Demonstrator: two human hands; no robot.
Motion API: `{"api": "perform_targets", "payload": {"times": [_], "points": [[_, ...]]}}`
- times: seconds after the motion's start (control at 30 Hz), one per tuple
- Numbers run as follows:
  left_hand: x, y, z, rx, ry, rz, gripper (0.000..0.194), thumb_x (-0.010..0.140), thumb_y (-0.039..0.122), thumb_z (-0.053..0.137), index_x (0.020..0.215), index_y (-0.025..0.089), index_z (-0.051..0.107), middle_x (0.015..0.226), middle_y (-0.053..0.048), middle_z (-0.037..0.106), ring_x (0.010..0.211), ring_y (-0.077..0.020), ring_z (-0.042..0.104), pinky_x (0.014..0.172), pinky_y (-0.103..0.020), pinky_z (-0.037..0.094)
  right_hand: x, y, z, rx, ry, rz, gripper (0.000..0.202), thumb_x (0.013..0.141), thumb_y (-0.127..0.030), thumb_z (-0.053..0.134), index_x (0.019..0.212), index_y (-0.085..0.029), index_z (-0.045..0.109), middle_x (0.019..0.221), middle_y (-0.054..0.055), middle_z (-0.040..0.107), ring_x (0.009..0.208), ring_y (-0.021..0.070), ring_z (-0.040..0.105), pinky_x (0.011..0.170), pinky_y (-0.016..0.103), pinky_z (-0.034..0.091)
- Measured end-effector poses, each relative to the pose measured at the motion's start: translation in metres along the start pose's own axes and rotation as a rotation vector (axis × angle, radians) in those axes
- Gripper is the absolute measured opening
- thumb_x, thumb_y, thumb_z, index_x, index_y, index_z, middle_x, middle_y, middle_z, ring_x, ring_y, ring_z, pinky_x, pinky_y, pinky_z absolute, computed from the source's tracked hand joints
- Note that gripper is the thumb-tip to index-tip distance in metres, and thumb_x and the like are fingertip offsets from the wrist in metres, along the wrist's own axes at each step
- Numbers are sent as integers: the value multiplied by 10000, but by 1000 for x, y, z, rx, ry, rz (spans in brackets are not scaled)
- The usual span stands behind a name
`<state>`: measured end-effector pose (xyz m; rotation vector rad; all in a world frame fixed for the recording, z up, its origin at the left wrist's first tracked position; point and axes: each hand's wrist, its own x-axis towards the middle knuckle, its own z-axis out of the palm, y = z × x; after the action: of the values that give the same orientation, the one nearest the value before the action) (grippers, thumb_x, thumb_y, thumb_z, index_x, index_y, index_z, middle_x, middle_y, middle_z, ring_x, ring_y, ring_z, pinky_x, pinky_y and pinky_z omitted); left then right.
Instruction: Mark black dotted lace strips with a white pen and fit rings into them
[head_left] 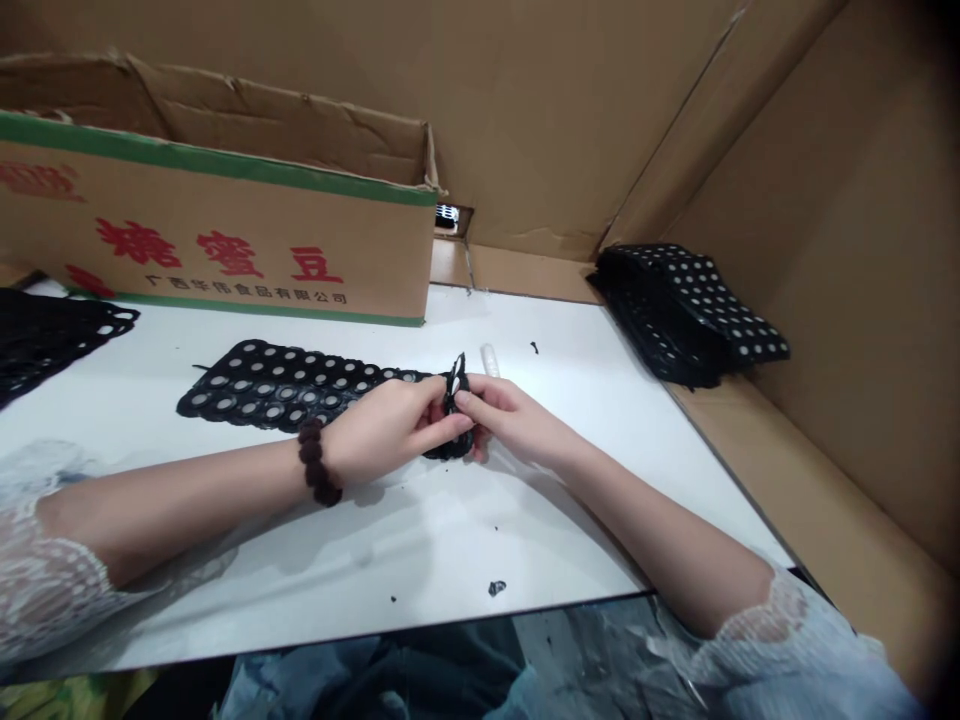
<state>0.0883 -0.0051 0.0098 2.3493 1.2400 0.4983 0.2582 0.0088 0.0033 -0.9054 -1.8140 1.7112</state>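
Observation:
A black flexible sheet [259, 385] with rows of pale round discs lies on the white table. Its right end is bent upward between my two hands. My left hand [397, 420], with a dark beaded band at the wrist, pinches this end from the left. From the right, my right hand [506, 415] grips the same raised edge with thumb and fingers. The fingertips of both hands nearly meet there, and some fingers are hidden behind the sheet. Just beyond my right hand is a small clear tube-like piece [489, 360].
An open cardboard box [285, 240] stands at the back left. Black perforated sheets [52, 335] lie at the left edge. Folded dotted black sheets [690, 310] rest at the back right against a cardboard wall [847, 250]. Small black scraps [497, 588] dot the white table [300, 590].

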Motion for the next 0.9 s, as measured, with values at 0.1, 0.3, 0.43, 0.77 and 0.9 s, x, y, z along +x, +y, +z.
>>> {"api": "perform_targets", "payload": {"times": [0.1, 0.3, 0.43, 0.77, 0.9], "points": [[2, -1, -3, -114, -56, 7, 284, 829, 418, 386, 726, 170, 478, 605, 24, 528, 516, -98, 461, 483, -201, 314, 0, 2, 4, 16, 22, -10, 158, 867, -302, 394, 810, -159, 431, 636, -10, 535, 472, 60, 510, 432, 184, 439], [4, -11, -8, -134, -62, -32, 198, 796, 239, 355, 637, 171, 451, 548, 38, 464, 497, -90, 395, 477, -207, 291, 1, 4, 3, 12, 24, 6, 145, 873, -279, 372, 819, -160, 434, 575, -25, 517, 446, 62, 513, 404, 172, 421], [5, -18, -16, -152, 246, -294, 240, 792, 225, 302, 563, 180, 355, 504, 34, 419, 488, -100, 396, 481, -222, 299, 3, 7, -7, 19, 143, 54, 185, 861, -300, 390, 725, -174, 394, 505, -41, 492, 357, 58, 483, 313, 151, 356], [-10, 9, 1, 135, 47, -57, 230, 843, 319, 324, 681, 186, 417, 557, 19, 478, 482, -111, 428, 487, -237, 264, 1, -5, 7, 99, 169, 40, 205, 803, -346, 511, 766, -173, 408, 471, -50, 528, 364, 70, 500, 330, 154, 408], [-13, 8, 2, 92, -15, -20, 261, 868, 382, 303, 806, 188, 466, 706, -10, 573, 605, -146, 517, 545, -246, 318, 0, -2, 10, 77, 184, 26, 218, 794, -360, 521, 776, -172, 411, 439, -57, 502, 341, 68, 469, 309, 154, 369]]}}
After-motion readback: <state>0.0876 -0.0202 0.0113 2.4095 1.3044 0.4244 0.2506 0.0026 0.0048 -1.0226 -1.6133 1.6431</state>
